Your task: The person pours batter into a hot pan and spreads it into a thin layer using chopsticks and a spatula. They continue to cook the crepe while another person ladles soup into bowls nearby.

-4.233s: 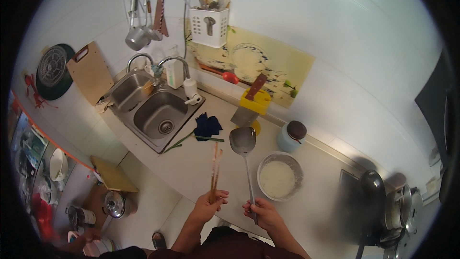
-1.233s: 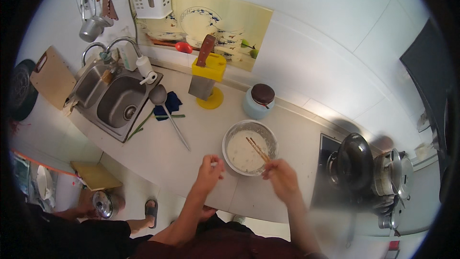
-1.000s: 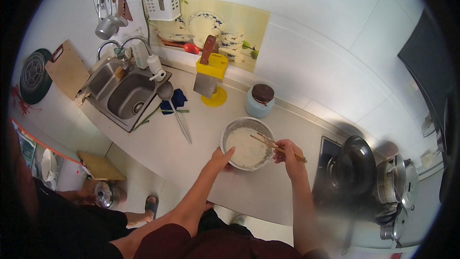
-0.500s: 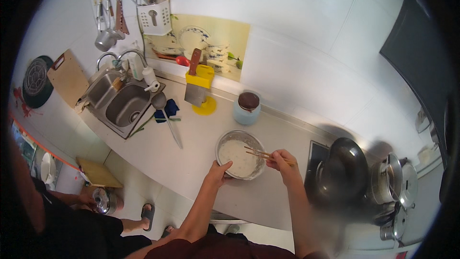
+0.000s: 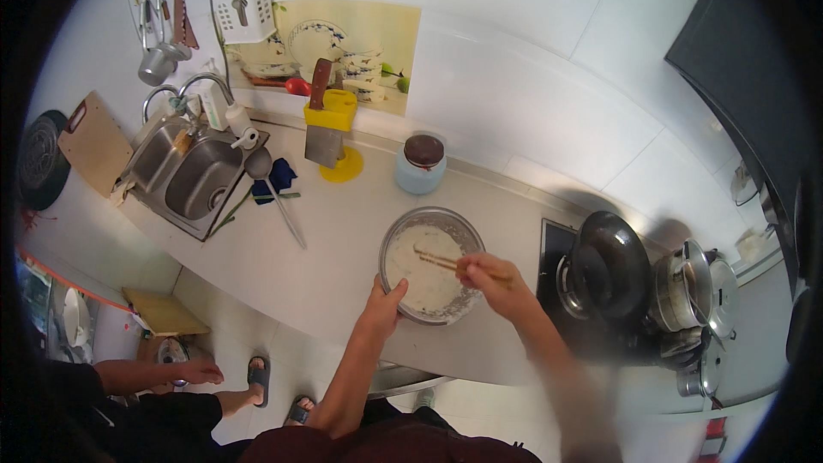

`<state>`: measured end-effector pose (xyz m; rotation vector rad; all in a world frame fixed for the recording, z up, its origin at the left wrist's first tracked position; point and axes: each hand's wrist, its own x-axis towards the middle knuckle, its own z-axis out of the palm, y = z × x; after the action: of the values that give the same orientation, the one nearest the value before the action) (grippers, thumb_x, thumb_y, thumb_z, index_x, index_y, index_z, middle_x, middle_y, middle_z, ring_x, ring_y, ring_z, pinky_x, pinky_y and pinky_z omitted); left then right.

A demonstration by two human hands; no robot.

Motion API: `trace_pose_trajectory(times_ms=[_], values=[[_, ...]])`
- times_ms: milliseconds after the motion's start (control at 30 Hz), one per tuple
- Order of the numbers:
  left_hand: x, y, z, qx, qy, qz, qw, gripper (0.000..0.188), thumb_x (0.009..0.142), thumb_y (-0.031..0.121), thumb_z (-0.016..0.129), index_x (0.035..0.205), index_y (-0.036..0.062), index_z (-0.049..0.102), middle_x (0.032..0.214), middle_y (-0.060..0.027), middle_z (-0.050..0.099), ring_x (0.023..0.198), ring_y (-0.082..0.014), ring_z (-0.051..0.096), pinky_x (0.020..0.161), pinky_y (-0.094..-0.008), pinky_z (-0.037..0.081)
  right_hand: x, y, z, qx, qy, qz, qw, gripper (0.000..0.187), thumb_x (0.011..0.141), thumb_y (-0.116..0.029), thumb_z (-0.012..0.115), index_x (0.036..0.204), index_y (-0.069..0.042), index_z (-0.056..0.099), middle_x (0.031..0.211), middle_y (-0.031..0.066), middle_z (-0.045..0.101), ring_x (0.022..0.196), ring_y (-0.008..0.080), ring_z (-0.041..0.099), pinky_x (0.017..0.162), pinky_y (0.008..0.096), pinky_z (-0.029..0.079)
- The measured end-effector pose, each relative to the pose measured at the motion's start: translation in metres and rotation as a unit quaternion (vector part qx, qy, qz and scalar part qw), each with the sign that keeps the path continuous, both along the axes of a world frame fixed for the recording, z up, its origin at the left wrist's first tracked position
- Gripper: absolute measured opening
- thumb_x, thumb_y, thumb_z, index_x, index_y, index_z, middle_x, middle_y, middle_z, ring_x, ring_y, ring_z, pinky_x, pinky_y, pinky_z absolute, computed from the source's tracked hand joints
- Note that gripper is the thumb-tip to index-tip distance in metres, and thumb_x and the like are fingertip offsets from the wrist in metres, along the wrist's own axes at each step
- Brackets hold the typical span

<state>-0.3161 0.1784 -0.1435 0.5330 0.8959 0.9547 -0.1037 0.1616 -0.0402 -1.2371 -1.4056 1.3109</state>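
- a pair of thin wooden chopsticks (image 5: 437, 260) is pinched in the closed fingers of the right hand (image 5: 495, 281), with the tips dipped into the white batter so that it can be stirred from above.
- the near rim of the round, shiny metal mixing bowl (image 5: 431, 264) is gripped by the left hand (image 5: 381, 304), thumb over the edge; this hold appears meant to stop the bowl turning under the stirring.
- the bowl is set on the pale counter (image 5: 334, 249) just in front of the body, between the sink and the hob, where both hands reach it easily.
- a pale blue jar with a dark brown lid (image 5: 421, 164) is stood just behind the bowl, near at hand.
- a long metal ladle (image 5: 273, 187) is laid on the counter beside the steel sink (image 5: 190, 178), its cup by a dark blue cloth (image 5: 276, 178).
- a broad cleaver in a yellow stand (image 5: 329, 133) is kept upright against the wall.
- a black wok (image 5: 607, 264) is left on the hob to the right.
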Motion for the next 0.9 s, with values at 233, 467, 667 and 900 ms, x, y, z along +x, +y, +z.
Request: trace_pose_trajectory(times_ms=[233,467,667,900], values=[[0.02,-0.049,0.048,0.057,0.014,0.017,0.998,0.058,0.092,0.023,0.052,0.139,0.0094,0.02,0.13,-0.016,0.043,0.111,-0.0284,0.053,0.078,-0.0445,0.055,0.038,-0.033,0.056,0.021,0.033,-0.009,0.999,0.019,0.09,-0.008,0.052,0.103,0.003,0.06,0.09,0.0082,0.064,0.083,0.0149,0.061,0.079,0.0279,0.051],[0.039,-0.07,0.08,0.111,0.071,-0.004,0.991,0.057,0.092,0.03,0.052,0.134,0.0047,0.024,0.119,-0.0169,0.048,0.099,-0.0248,0.056,0.071,-0.0389,0.055,0.076,-0.06,0.086,0.04,0.023,-0.032,0.998,0.018,0.09,-0.006,0.05,0.098,0.007,0.06,0.092,0.015,0.064,0.083,0.0212,0.065,0.078,0.0318,0.054],[0.041,-0.055,0.095,0.156,0.104,-0.024,0.982,0.057,0.092,0.03,0.052,0.134,0.0044,0.024,0.117,-0.016,0.049,0.095,-0.0221,0.057,0.068,-0.037,0.055,0.07,-0.08,0.086,-0.009,0.075,-0.024,0.997,0.018,0.09,-0.007,0.052,0.1,0.006,0.06,0.094,0.0139,0.064,0.085,0.0217,0.065,0.079,0.0322,0.054],[0.052,-0.035,0.094,0.145,0.058,-0.05,0.986,0.056,0.092,0.029,0.051,0.135,0.005,0.025,0.119,-0.0172,0.048,0.096,-0.0235,0.057,0.068,-0.0358,0.056,0.062,-0.086,0.099,-0.025,0.045,-0.051,0.997,0.018,0.09,-0.009,0.054,0.1,0.005,0.06,0.096,0.0135,0.064,0.086,0.0238,0.065,0.08,0.0329,0.054]])
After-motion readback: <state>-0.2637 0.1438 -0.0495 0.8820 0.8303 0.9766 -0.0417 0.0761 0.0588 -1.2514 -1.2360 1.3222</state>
